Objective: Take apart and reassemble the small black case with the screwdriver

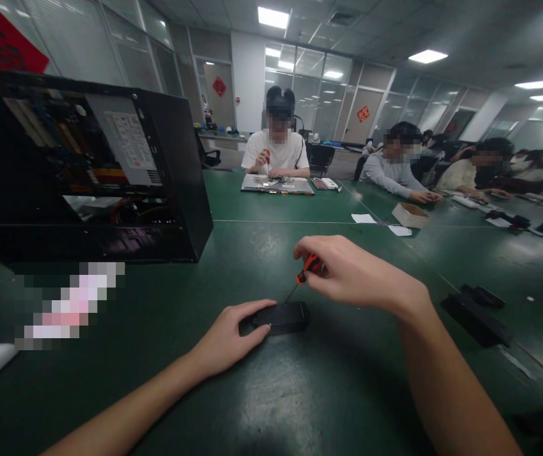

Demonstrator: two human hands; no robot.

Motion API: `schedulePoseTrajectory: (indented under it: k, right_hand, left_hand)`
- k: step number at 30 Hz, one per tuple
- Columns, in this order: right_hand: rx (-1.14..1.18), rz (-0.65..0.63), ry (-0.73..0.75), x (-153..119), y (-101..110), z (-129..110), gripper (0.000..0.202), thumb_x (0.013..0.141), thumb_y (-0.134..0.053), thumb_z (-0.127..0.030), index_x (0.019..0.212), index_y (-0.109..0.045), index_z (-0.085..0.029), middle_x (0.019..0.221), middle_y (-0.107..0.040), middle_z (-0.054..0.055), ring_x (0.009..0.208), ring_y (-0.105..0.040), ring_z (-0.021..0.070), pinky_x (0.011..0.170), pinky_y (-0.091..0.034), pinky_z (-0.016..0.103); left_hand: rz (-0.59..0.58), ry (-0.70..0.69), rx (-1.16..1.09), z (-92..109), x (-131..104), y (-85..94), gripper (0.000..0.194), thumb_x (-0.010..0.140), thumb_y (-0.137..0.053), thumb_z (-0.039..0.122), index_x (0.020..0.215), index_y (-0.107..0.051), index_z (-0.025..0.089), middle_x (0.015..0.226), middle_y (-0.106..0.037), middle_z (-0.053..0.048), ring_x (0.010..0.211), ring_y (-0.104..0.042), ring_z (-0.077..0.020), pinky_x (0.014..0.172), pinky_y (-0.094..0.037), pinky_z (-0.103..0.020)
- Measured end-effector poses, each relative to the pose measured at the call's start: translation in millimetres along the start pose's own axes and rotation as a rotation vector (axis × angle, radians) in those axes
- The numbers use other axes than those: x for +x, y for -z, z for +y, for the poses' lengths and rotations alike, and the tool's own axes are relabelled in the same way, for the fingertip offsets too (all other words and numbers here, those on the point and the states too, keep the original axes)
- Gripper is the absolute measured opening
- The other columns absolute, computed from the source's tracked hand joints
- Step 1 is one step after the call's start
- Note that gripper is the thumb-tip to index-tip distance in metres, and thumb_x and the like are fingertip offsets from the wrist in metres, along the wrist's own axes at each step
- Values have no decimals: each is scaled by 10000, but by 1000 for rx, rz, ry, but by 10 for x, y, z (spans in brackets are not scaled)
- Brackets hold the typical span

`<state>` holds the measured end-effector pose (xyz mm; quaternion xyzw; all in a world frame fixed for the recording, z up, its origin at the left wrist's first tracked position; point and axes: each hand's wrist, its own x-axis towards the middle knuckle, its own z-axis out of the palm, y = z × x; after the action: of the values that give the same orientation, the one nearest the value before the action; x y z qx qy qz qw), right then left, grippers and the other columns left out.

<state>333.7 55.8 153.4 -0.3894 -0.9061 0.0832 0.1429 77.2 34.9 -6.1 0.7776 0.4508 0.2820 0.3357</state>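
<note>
"In front of the left hand (pixel 233 335), which item is positioned?"

"A black rectangular casing (pixel 288 318), lying flat on the green table (pixel 181 392). The left hand grips its near-left end, thumb along the near side, fingers along the far side."

"State the condition of the right hand (pixel 352 272)."

"Closed around the red-and-black handle of a screwdriver (pixel 308 269), above and to the right of the casing. The shaft slopes down and left; its tip meets the casing's top near the far edge. Whether it sits in a screw cannot be determined."

"List the items around the hands."

"Beyond and left of the left hand: a black computer case (pixel 198 190), side open, with a labelled metal unit and cables visible inside. Right of the right forearm: a black plastic part (pixel 475 316). Beyond the right hand: an open box (pixel 411 215) with white papers (pixel 364 218) beside it."

"And directly beyond both hands?"

"A seated person in a white shirt (pixel 276 155), holding a red-handled tool (pixel 267 156) over a flat panel (pixel 252 183)."
</note>
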Motion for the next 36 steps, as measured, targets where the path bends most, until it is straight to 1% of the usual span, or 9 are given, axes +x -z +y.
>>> schedulePoseTrajectory:
  k: [5, 10, 15, 19, 22, 25, 30, 36]
  right_hand:
    - [-11, -29, 15, 19, -38, 1, 261, 887, -579, -170, 1138, -650, -154, 1049, -712, 69, 963, -638, 200, 811, -431, 294]
    - [-43, -42, 2, 22, -52, -35, 247, 910, -585, -162, 1148, -650, -161, 1078, -714, 75, 975, -639, 197, 819, -434, 293]
    - [-137, -37, -72, 39, -62, -65, 159, 945, -609, -219, 1088, -658, -168, 1070, -725, 86, 982, -654, 210, 785, -421, 294]
    - [-254, -33, -160, 57, -73, -71, 122, 958, -619, -284, 1022, -655, -186, 978, -736, 75, 919, -684, 218, 701, -390, 295]
    - [-369, -45, -208, 74, -75, -95, 158, 973, -619, -353, 998, -648, -200, 917, -734, 71, 854, -698, 232, 634, -344, 307]
    - [-440, -41, -219, 99, -88, -124, 178, 982, -615, -378, 1010, -643, -204, 931, -741, 77, 860, -718, 255, 612, -335, 312]
    - [-501, 4, -258, 141, -147, -154, 239, 978, -637, -433, 1052, -642, -205, 937, -753, 89, 850, -745, 291, 586, -355, 305]
    - [-511, 60, -279, 184, -211, -203, 284, 990, -627, -465, 1098, -634, -203, 898, -752, 96, 852, -757, 316, 599, -420, 319]
  left_hand:
    - [10, 5, 3, -2, 11, -16, 456, 929, -659, 355, 1368, -700, 242, 1357, -735, -60, 1250, -687, -284, 1125, -504, -410]
    - [19, 5, 16, -1, 2, -23, 453, 926, -655, 344, 1366, -697, 242, 1346, -740, -59, 1236, -693, -279, 1108, -513, -396]
    - [18, 7, 18, 30, 4, -11, 450, 925, -654, 344, 1362, -699, 245, 1358, -736, -56, 1255, -686, -280, 1124, -505, -399]
    - [21, 7, 12, 35, 4, -6, 451, 924, -652, 345, 1360, -702, 243, 1360, -735, -54, 1258, -686, -279, 1125, -507, -395]
    - [28, 6, 16, 23, 5, -9, 447, 922, -656, 351, 1355, -706, 249, 1348, -742, -53, 1240, -696, -282, 1109, -521, -400]
    - [30, 7, 15, 9, 8, -14, 450, 921, -659, 353, 1356, -708, 251, 1347, -743, -54, 1236, -698, -287, 1110, -522, -408]
    - [21, 17, 22, 10, 11, -18, 456, 926, -659, 365, 1364, -706, 247, 1356, -738, -60, 1242, -694, -297, 1113, -522, -421]
    - [26, 12, 18, 16, 2, -9, 455, 931, -655, 371, 1366, -706, 249, 1340, -746, -57, 1230, -701, -295, 1121, -520, -429]
